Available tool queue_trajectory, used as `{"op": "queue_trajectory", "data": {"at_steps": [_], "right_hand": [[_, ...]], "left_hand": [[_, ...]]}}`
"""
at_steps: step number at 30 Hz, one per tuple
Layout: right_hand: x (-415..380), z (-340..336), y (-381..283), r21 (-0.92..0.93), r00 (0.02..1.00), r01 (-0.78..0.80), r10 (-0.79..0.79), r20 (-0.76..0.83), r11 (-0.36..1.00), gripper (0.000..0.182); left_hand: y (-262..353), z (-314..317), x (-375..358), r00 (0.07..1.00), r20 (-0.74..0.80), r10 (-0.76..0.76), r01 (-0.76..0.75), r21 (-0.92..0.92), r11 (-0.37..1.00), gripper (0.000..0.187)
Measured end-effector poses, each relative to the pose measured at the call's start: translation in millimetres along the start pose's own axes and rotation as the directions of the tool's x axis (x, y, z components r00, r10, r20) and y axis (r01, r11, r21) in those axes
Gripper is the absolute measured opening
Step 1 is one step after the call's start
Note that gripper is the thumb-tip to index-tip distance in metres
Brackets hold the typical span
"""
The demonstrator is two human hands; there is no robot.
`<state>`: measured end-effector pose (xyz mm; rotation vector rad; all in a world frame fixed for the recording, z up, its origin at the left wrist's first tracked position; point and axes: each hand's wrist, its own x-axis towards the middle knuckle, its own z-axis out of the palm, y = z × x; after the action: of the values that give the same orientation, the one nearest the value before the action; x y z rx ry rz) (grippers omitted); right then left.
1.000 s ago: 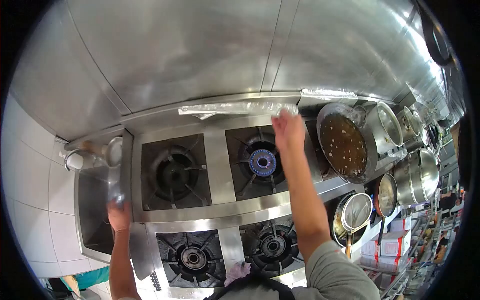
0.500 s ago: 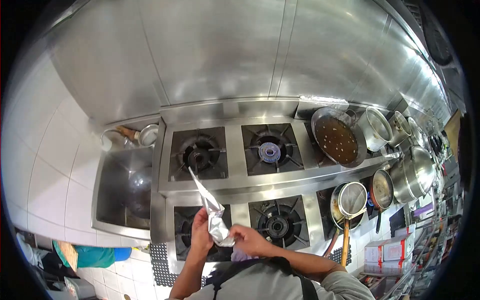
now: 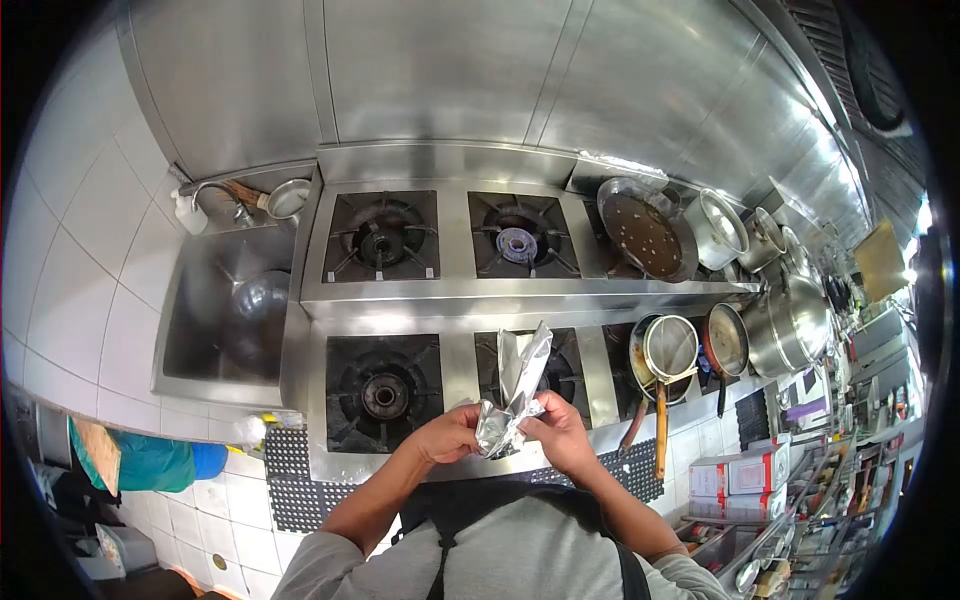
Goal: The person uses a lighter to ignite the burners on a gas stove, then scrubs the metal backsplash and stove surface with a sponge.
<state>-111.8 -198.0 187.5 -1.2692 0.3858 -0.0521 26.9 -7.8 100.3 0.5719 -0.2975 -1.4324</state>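
Note:
A crumpled sheet of aluminium foil (image 3: 522,375) is held between my two hands, above the front edge of the stove. My left hand (image 3: 447,434) pinches its lower left part. The fingers of my right hand (image 3: 560,430) are closed on its lower right side. The foil's upper end stands up and leans to the right, partly covering the front middle burner (image 3: 568,372). Whether anything is wrapped inside the foil cannot be seen. To the left of the foil is the front left burner (image 3: 385,396), with nothing on its grate.
A wok of brown liquid with pale bits (image 3: 643,236) sits at the back right beside metal pots (image 3: 716,232). In front of it are a strainer (image 3: 670,346) over a pan and a frying pan (image 3: 726,340), handles jutting forward. A sink (image 3: 215,385) lies left.
The foil has moved right, from near the left burners to the front middle one. Its long tip now points up and right, and both hands have come level. The head view has shifted.

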Motion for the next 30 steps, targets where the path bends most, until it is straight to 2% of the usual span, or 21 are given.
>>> {"op": "queue_trajectory", "data": {"at_steps": [2,3,5,7,10,11,12,14,15,16,17,18,20,21,25,26,27,29,30], "right_hand": [[-12.2,0.9,-1.2,0.011,0.992,0.119,-0.119,0.04,0.993,0.018],[-19.1,0.7,-5.6,0.012,0.99,0.131,-0.131,0.049,0.991,0.018],[-35.9,-1.3,-17.2,-0.106,0.973,0.194,-0.177,0.149,0.975,0.02],[-50.8,-11.1,-19.9,-0.046,0.965,0.201,-0.19,0.182,0.978,0.022],[-78.8,-35.9,-20.7,-0.044,0.947,0.206,-0.187,0.263,0.978,0.022],[-87.3,-44.6,-23.8,-0.047,0.939,0.251,-0.231,0.256,0.967,0.022],[-97.1,-53.2,-27.6,-0.049,0.931,0.294,-0.274,0.241,0.954,0.022],[-116.2,-74.3,-34.8,0.0,0.928,0.341,-0.337,0.16,0.94,0.019],[-123.2,-90.0,-33.2,0.014,0.928,0.355,-0.355,0.115,0.935,0.018],[-125.7,-108.6,-21.4,-0.104,0.934,0.357,-0.358,0.004,0.928,0.018],[-129.2,-120.5,-21.2,-0.2,0.92,0.384,-0.393,-0.007,0.902,0.018],[-129.1,-132.0,-13.0,-0.286,0.892,0.434,-0.452,0.006,0.854,0.017],[-138.0,-139.5,1.2,-0.435,0.849,0.488,-0.528,0.033,0.757,0.015],[-143.6,-137.4,4.4,-0.486,0.844,0.501,-0.528,0.092,0.716,0.015],[-169.7,-110.4,22.9,-0.448,0.879,0.475,-0.383,0.284,0.757,0.014],[-170.9,-106.6,33.6,-0.466,0.846,0.526,-0.381,0.374,0.711,0.016],[-170.7,-98.4,41.9,-0.434,0.76,0.649,-0.501,0.415,0.625,0.015],[-178.2,-90.0,46.4,-0.341,0.833,0.48,-0.297,0.468,0.808,0.015],[-182.5,-88.0,41.9,-0.342,0.831,0.471,-0.279,0.481,0.813,0.015]], "left_hand": [[-0.9,16.5,-5.7,1.0,0.025,-0.002,0.001,0.047,0.999,0.051],[-7.7,16.6,-7.9,1.0,0.024,0.007,-0.009,0.06,0.998,0.051],[-21.7,23.5,-10.9,0.991,0.132,-0.001,-0.005,0.051,0.999,0.051],[-35.0,46.8,-13.4,0.993,0.113,0.021,-0.026,0.037,0.999,0.052],[-57.9,80.5,-11.7,0.958,0.259,0.12,-0.141,0.064,0.988,0.049],[-65.4,94.4,-10.6,0.961,0.245,0.128,-0.15,0.074,0.986,0.049],[-74.2,110.4,-9.4,0.968,0.109,0.228,-0.247,0.216,0.945,0.046],[-94.8,134.6,-5.4,0.886,-0.122,0.447,-0.351,0.453,0.82,0.041],[-101.0,152.4,-6.8,0.809,-0.359,0.466,-0.256,0.498,0.829,0.046],[-122.1,144.6,-9.1,0.742,-0.35,0.572,-0.248,0.649,0.719,0.052],[-144.6,138.1,-8.8,0.672,-0.318,0.669,-0.218,0.778,0.59,0.058],[-153.7,165.4,-9.3,0.682,-0.322,0.657,-0.205,0.777,0.595,0.058],[-168.2,239.7,-20.9,0.59,-0.197,0.783,0.057,0.978,0.203,0.078],[-178.8,248.5,-20.0,0.575,0.002,0.818,0.18,0.975,-0.129,0.09],[-210.9,275.5,-27.8,0.593,-0.091,0.8,0.444,0.865,-0.231,0.107],[-217.9,276.0,-33.0,0.577,-0.095,0.811,0.478,0.844,-0.241,0.107],[-223.4,275.7,-39.4,0.565,-0.095,0.82,0.508,0.823,-0.254,0.108],[-233.1,269.7,-53.9,0.509,-0.091,0.856,0.528,0.818,-0.228,0.101],[-236.3,268.9,-60.6,0.498,-0.106,0.861,0.543,0.813,-0.213,0.095]]}}
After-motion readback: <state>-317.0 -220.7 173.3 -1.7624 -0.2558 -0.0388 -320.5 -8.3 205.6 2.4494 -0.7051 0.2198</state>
